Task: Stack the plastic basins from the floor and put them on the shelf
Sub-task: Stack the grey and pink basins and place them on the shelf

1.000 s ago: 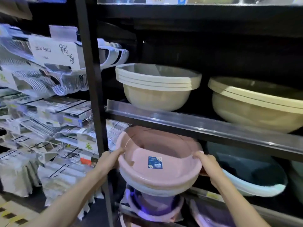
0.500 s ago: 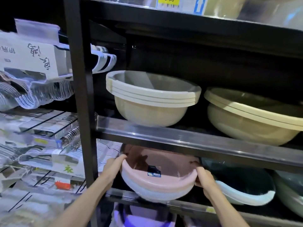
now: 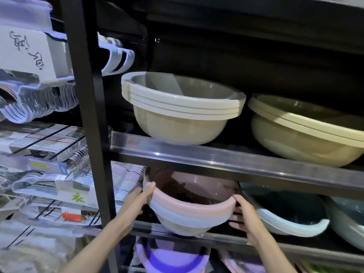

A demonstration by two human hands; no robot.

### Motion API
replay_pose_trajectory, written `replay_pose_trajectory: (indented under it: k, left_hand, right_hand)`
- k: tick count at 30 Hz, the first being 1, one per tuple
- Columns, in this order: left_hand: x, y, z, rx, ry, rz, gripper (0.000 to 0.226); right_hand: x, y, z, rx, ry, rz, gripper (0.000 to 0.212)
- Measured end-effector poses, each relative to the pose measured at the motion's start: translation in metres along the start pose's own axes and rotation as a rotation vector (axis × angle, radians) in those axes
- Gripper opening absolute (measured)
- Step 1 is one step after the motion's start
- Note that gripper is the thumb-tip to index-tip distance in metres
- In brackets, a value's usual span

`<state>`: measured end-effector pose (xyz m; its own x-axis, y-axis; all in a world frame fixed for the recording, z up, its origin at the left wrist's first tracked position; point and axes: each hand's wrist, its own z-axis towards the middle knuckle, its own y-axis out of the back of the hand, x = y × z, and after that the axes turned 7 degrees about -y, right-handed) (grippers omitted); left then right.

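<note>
A nested stack of plastic basins (image 3: 189, 211), pink on top with pale blue-white ones beneath, sits upright on the lower shelf (image 3: 226, 236), its front bulging over the shelf's edge.

Green character "衣" on hanger pack label (image 3: 78, 198).

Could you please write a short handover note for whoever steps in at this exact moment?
Left hand grips the left rim of the pink basin stack; right hand holds its right side.
The stack sits partly on the lower shelf, its front overhanging the edge.
Done: basins nested and lifted to the shelf.
Left: push the stack fully in beside the white-rimmed basin, then let go.
</note>
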<state>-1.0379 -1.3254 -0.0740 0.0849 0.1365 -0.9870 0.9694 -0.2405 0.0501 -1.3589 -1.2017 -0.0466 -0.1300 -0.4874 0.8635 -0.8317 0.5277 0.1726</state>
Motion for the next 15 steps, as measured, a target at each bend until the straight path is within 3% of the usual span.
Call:
replay_pose_trajectory:
  k: [7, 12, 15]
  left_hand:
    - [0.01, -0.009, -0.017, 0.081, -0.203, 0.077, 0.088]
    - [0.023, -0.009, -0.02, 0.094, -0.29, 0.219, 0.107]
    - [0.023, -0.01, -0.02, 0.051, -0.332, 0.271, 0.111]
  right_hand:
    - [-0.027, -0.012, -0.043, 0.121, 0.21, -0.057, 0.082]
    - [-0.035, -0.016, -0.048, 0.126, 0.308, -0.132, 0.058]
    - [-0.038, -0.02, -0.048, 0.101, 0.358, -0.136, 0.054]
